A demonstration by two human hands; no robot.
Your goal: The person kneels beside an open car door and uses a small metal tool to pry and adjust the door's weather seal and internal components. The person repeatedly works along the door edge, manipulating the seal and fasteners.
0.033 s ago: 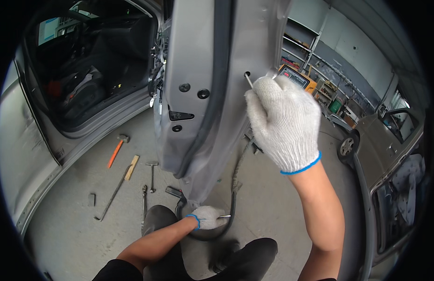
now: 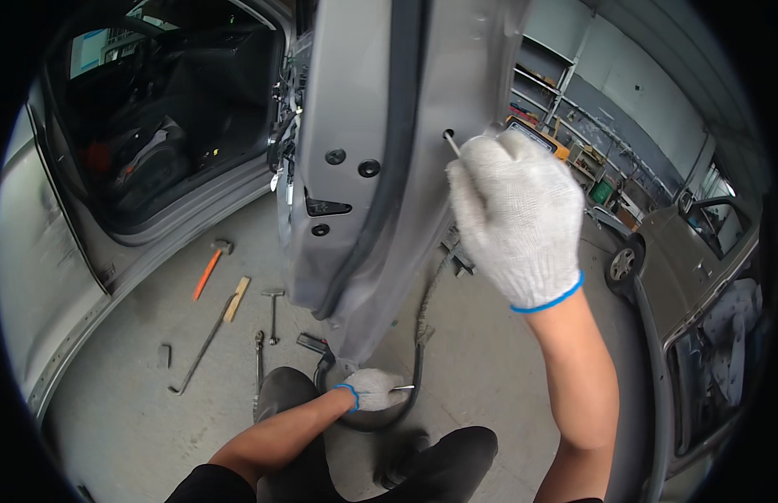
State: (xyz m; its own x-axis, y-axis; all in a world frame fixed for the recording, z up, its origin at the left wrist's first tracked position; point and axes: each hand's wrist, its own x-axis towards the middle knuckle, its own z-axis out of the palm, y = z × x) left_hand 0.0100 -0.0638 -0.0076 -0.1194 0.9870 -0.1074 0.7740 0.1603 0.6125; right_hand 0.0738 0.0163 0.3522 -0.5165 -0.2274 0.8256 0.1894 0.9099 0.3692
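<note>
Grey sheet metal forms the car door [image 2: 347,101], the largest thing at hand. An orange-handled hammer [image 2: 207,274] lies to the door's left, unused. The worker's gloved right hand [image 2: 523,222] is just right of the door, fingers closed around a thin metal rod [image 2: 454,147]; the gloved left hand [image 2: 376,390], by the door's lower end, has fingers curled, seemingly about a short metal shaft [image 2: 403,388]. Smallest is the round hole [image 2: 448,134] in the door's edge, where the rod's tip sits. Entry therefore looks done, withdrawal not yet; how deep the tip reaches cannot be told.
</note>
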